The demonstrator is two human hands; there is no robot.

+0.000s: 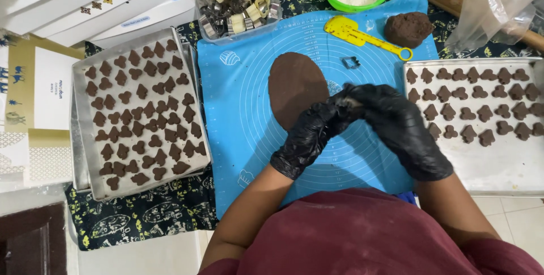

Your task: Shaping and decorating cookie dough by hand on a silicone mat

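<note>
Left hand (309,133) and right hand (396,125), black-gloved, fingers pinched together on small item, identity unclear. Rolled chocolate dough (297,85) adjacent: soft, tear-prone; lift from edge.

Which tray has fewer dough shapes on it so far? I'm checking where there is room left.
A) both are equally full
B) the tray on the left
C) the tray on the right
C: the right tray has only about three rows of dark dough shapes along its far side, with bare metal nearer the person, while the left tray is nearly covered.
</note>
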